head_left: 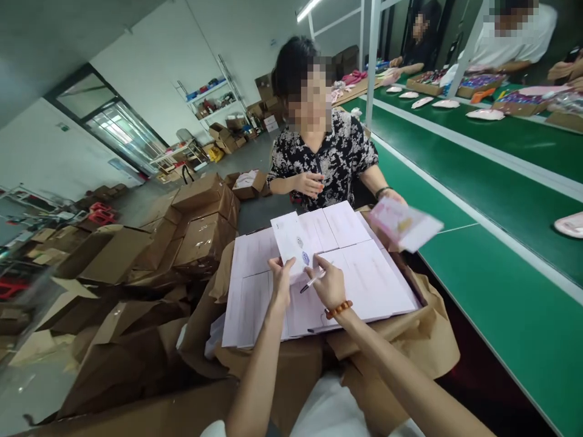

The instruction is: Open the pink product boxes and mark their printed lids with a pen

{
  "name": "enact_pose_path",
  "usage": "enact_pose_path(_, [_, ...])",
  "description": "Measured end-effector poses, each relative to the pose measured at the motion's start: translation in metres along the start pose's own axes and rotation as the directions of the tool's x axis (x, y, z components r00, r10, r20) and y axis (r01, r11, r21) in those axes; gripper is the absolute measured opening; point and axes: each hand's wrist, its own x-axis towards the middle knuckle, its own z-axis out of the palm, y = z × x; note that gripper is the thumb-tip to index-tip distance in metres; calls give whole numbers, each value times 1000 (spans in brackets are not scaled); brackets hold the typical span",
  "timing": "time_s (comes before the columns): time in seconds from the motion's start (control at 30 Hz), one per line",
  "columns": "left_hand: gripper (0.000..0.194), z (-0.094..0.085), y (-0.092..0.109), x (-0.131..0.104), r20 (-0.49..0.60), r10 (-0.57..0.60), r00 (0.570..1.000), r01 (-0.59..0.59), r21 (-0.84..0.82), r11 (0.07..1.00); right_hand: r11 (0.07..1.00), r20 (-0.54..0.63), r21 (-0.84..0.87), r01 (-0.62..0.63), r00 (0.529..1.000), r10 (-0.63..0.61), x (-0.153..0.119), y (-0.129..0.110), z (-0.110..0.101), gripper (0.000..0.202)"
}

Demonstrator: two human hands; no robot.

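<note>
Left hand (281, 280): gripping flat white cardboard box (289, 243)
Right hand (330, 284): closed on slim black-tipped pen (315, 281)
Below: packed white boxes (376, 280)

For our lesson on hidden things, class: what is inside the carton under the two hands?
Flat white boxes lie side by side in the carton. The held box covers part of some; anything beneath them is hidden.

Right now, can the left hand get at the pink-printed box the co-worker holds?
Probably not: the left hand is gripping a white box, the right hand, with a pen, sits on the side towards the pink-printed box, and a co-worker's hand has that.
</note>
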Motion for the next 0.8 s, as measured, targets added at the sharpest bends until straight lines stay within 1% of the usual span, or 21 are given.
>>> enact_pose_path(0.1, [73,-20,13,-29,87,-4,996,7,-36,999,994,-93,90,-59,993,67,-46,-15,-18,63])
enact_pose_path(0.17, [85,-32,20,-53,221,-4,975,10,-30,1000,986,-135,131,-99,984,117,-82,-29,-39,70])
enact_pose_path(0.2, [87,-37,22,-66,311,-7,950,15,-21,1000,982,-149,139,-125,978,145,-100,-37,-53,68])
enact_pose_path(0.27, [84,-43,22,-92,465,-55,884,68,-12,998,970,-173,140,-200,960,222,-133,-54,-84,61])
enact_pose_path(0.33, [86,-44,17,-117,560,-151,814,193,-16,981,964,-240,150,-219,938,250,-165,-72,-118,70])
enact_pose_path(0.4, [90,-40,7,-147,620,-255,742,328,-4,945,978,-341,139,-158,919,197,-198,-89,-153,84])
enact_pose_path(0.43, [90,-36,0,-164,645,-302,702,374,27,927,984,-379,123,-130,910,168,-215,-95,-170,85])
enact_pose_path(0.47, [89,-31,-6,-183,667,-342,662,402,70,913,988,-410,106,-115,900,149,-233,-101,-185,80])
enact_pose_path(0.5, [87,-24,-12,-202,691,-381,614,419,124,900,987,-433,101,-123,888,155,-251,-106,-199,68])
enact_pose_path(0.53, [86,-17,-17,-222,716,-418,559,429,182,885,984,-473,108,-140,863,175,-267,-110,-211,52])
enact_pose_path(0.57, [85,-10,-21,-239,737,-451,504,435,235,869,980,-527,126,-156,826,199,-281,-114,-219,35])
enact_pose_path(0.6, [85,-4,-23,-254,752,-478,454,438,279,855,975,-574,142,-170,789,221,-292,-116,-225,24])
enact_pose_path(0.63, [84,1,-24,-265,762,-500,413,438,315,842,972,-613,151,-179,755,234,-300,-118,-226,18])
enact_pose_path(0.67, [83,4,-23,-271,765,-518,383,433,347,832,973,-645,151,-175,728,231,-305,-119,-224,16])
enact_pose_path(0.7, [81,5,-21,-272,763,-536,362,423,378,824,975,-671,142,-170,707,221,-307,-120,-219,18])
enact_pose_path(0.73, [79,5,-18,-271,761,-553,340,413,408,815,977,-704,128,-169,679,209,-306,-120,-211,25])
enact_pose_path(0.77, [77,5,-14,-267,759,-570,313,404,437,804,977,-747,109,-181,634,201,-304,-120,-202,32])
enact_pose_path(0.8, [75,4,-10,-262,759,-586,284,398,463,792,977,-802,82,-199,568,183,-300,-119,-193,38])
